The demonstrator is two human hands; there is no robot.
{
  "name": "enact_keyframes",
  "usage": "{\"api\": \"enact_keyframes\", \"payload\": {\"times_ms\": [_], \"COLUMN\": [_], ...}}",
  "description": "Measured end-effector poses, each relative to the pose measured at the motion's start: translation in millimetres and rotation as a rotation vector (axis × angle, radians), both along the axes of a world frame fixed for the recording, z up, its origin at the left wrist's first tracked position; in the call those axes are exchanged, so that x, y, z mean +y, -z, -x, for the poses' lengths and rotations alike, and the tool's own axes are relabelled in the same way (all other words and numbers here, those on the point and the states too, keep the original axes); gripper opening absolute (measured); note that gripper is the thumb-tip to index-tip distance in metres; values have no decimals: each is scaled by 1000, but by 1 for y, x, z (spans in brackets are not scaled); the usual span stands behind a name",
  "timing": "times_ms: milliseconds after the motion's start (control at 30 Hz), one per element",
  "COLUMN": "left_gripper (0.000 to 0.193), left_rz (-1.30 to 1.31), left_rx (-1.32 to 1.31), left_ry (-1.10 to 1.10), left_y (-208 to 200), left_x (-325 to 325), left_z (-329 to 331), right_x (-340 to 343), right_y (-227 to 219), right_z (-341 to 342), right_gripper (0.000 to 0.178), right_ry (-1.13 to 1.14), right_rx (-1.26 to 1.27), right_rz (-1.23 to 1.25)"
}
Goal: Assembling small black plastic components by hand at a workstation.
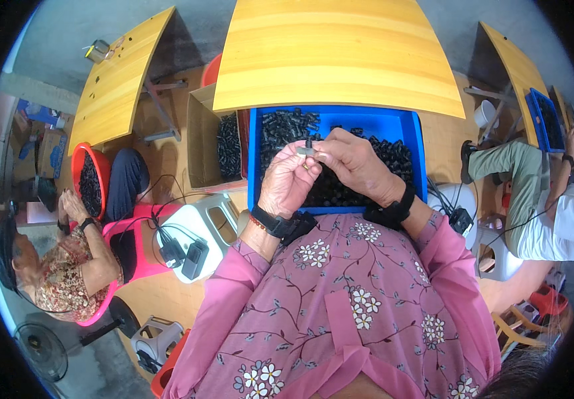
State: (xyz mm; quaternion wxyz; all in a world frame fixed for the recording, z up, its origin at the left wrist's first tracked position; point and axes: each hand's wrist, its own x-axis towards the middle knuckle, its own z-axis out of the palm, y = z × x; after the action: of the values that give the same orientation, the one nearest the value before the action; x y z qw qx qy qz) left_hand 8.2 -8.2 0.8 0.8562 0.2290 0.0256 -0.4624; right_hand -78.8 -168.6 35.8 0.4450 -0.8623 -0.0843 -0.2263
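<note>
Pink flower-patterned garment [300, 279] just below the blue rectangular plastic tray [255, 156], two bare hands meeting above it.

Across the tan floor [167, 297], left to right: well left of the tray, a co-worker [84, 269] beside a round red plastic tub [105, 178] of black pieces; just left, an open brown cardboard box [202, 143]; directly beyond, a yellow wood-grain table [340, 60]; well right, another seated person in green trousers [516, 166]. Over the tray's heaped black parts [393, 156], a small black-and-grey piece [308, 144] sits between both hands' fingertips, narrowly pinched. The left hand [285, 176] turns its fingers upward; the right hand [360, 163] shows its back, fingers curled.
</note>
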Motion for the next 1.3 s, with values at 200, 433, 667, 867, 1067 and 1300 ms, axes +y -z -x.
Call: {"api": "enact_keyframes", "payload": {"times_ms": [200,433,667,867,1067,1300], "left_gripper": [8,11,12,13,10,11], "left_rz": [-14,76,78,7,-49,-59], "left_rx": [-51,-1,46,-45,-150,-172], "left_ry": [-7,46,88,94,137,156], "left_y": [4,3,-3,-4,-8,-7], "left_x": [1,0,-1,0,0,0], "left_z": [0,0,0,3,5,2], "right_x": [-2,-10,-9,-8,-6,-13], "right_y": [-1,6,7,-2,-4,1], "right_z": [-1,-2,-3,-9,-10,-9], "right_gripper": [16,17,21,17,16,24], "right_ry": [39,67,92,75,87,62], "right_rx": [20,36,186,272,338,375], "right_rz": [27,-1,-424,-349,-496,-542]}}
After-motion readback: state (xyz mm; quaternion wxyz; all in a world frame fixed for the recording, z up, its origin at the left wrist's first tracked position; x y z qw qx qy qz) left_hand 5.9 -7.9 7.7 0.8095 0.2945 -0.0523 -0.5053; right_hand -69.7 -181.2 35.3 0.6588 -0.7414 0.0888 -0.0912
